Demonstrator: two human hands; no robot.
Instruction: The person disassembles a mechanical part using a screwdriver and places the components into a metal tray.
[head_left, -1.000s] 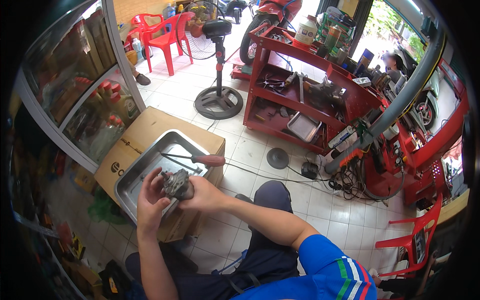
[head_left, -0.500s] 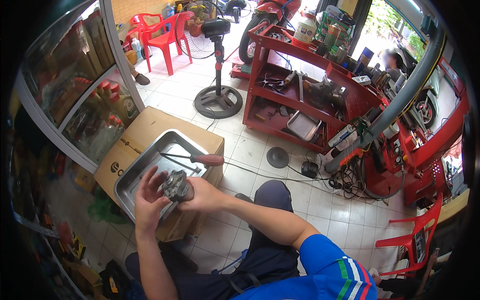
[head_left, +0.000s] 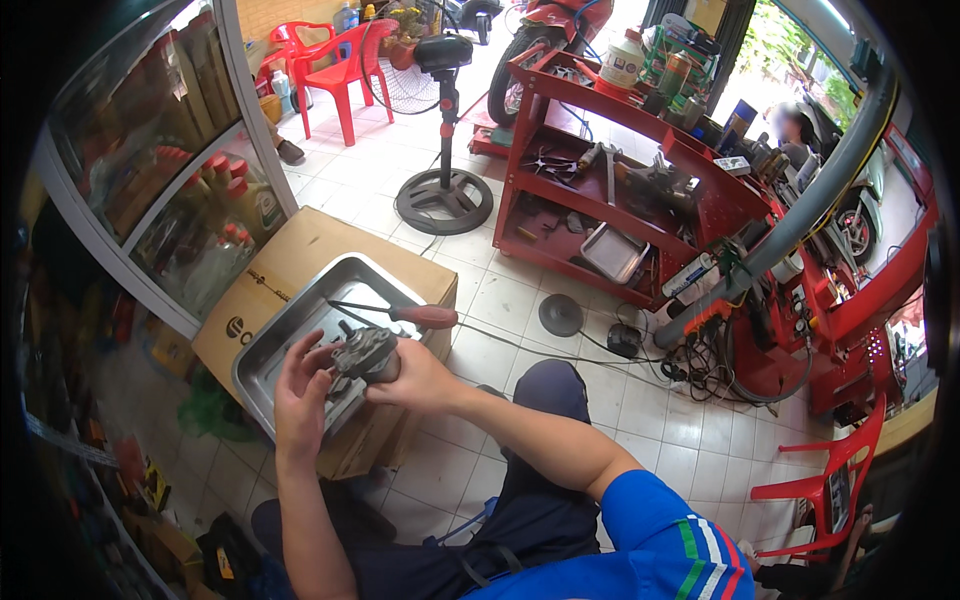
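My right hand (head_left: 420, 378) is wrapped round the body of a grey metal starter motor (head_left: 370, 355), holding it above a metal tray (head_left: 262, 350). A short shaft sticks out of its far end. At the motor's near left side, the thumb and fingers of my left hand (head_left: 300, 395) close in on its edge; their exact contact is partly hidden. A screwdriver (head_left: 432, 317) with a red handle lies across the tray's right rim, its dark shank pointing left over the tray. Small metal pieces in the tray are partly covered by my hands.
The tray rests on a cardboard box (head_left: 300, 235). A glass cabinet (head_left: 190, 200) stands at left, a black fan (head_left: 445, 195) beyond the box. A red tool cart (head_left: 515, 190) holds tools and bottles. Cables (head_left: 690, 375) run over the tiled floor. A person (head_left: 795, 140) is at far right.
The starter motor has been turned in my hands, so its side and shaft now show. My left fingers have drawn in toward it. The view has shifted slightly.
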